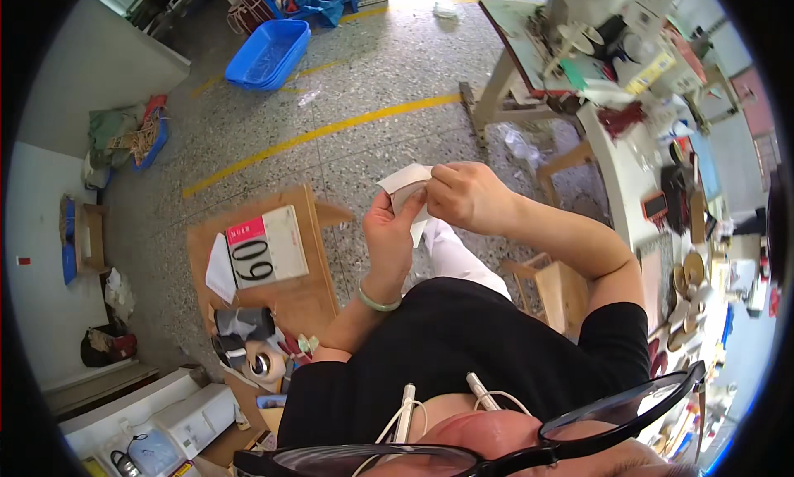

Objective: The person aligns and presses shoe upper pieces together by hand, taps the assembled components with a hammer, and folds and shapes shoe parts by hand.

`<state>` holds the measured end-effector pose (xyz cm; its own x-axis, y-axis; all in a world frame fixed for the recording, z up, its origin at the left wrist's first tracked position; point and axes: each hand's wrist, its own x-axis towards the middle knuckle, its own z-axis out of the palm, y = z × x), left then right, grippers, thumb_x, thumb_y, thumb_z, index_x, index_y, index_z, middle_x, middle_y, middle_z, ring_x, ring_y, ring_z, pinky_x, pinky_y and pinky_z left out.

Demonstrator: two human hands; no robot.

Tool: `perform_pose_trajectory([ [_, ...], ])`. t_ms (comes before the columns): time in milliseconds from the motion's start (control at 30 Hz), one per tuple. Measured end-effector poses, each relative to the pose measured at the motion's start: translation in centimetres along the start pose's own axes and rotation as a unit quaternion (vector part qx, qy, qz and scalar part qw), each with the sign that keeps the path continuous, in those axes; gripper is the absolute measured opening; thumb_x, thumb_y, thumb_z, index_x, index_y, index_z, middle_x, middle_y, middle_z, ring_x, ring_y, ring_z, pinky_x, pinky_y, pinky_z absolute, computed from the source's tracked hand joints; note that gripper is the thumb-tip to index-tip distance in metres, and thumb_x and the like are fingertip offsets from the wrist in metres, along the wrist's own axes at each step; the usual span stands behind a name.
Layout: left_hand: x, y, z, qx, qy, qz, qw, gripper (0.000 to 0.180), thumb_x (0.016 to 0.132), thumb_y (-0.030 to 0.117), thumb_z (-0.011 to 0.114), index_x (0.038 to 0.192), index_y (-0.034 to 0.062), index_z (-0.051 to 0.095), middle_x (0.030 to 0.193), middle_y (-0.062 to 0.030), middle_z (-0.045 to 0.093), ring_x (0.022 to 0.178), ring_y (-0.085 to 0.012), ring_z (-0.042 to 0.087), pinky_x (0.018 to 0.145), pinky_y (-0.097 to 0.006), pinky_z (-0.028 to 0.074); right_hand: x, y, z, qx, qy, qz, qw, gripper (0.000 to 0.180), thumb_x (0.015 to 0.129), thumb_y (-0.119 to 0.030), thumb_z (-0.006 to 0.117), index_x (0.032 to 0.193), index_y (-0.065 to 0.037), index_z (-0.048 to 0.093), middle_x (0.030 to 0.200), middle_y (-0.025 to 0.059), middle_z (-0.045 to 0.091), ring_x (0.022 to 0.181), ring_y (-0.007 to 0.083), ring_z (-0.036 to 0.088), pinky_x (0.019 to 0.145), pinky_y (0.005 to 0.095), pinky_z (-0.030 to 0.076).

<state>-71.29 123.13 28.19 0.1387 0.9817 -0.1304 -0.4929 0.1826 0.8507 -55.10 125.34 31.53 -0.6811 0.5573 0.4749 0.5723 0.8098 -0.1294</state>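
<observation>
A pale, off-white thin sheet (403, 178) is held up in front of my body, above the floor. It looks bent or folded, and I cannot tell whether it is paper or thin material. My left hand (391, 227) grips its lower part, with the thumb pressed on its face. My right hand (470, 197) is closed at its right edge, fingers curled in a pinch. Part of the sheet lies hidden behind the fingers, and a lower corner shows beneath them. A light green bangle circles my left wrist.
To the left, a wooden table (320, 266) bears a white pad with a red band (285, 244) and a tape roll (263, 364). A wooden stool (556, 291) stands at my right, before a cluttered workbench (616, 175). Blue bins (266, 57) sit on the far floor.
</observation>
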Motion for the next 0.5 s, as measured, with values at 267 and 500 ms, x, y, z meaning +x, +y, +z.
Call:
perform_pose_trajectory([
  [267,22.3,5.1,0.1,0.015,0.049,0.054,0.997,0.028,0.086,0.002,0.065,0.113,-0.0016,0.058,0.108,-0.0089,0.065,0.095,-0.0137,0.063,0.086,-0.028,0.049,9.9,22.3,2.2,0.492,0.249,0.469,0.690,0.009,0.077,0.000,0.066,0.086,-0.001,0.065,0.071,0.0113,0.061,0.061,0.0160,0.060,0.057,0.0264,0.048],
  [500,40.0,7.9,1.7,0.018,0.047,0.035,0.998,0.033,0.084,0.001,0.067,0.115,-0.0020,0.056,0.109,-0.0097,0.065,0.098,-0.0145,0.062,0.088,-0.028,0.049,20.0,35.2,3.2,0.190,0.180,0.118,0.958,0.014,0.078,-0.004,0.065,0.093,-0.002,0.064,0.086,0.0118,0.063,0.071,0.0243,0.062,0.062,0.0306,0.052],
])
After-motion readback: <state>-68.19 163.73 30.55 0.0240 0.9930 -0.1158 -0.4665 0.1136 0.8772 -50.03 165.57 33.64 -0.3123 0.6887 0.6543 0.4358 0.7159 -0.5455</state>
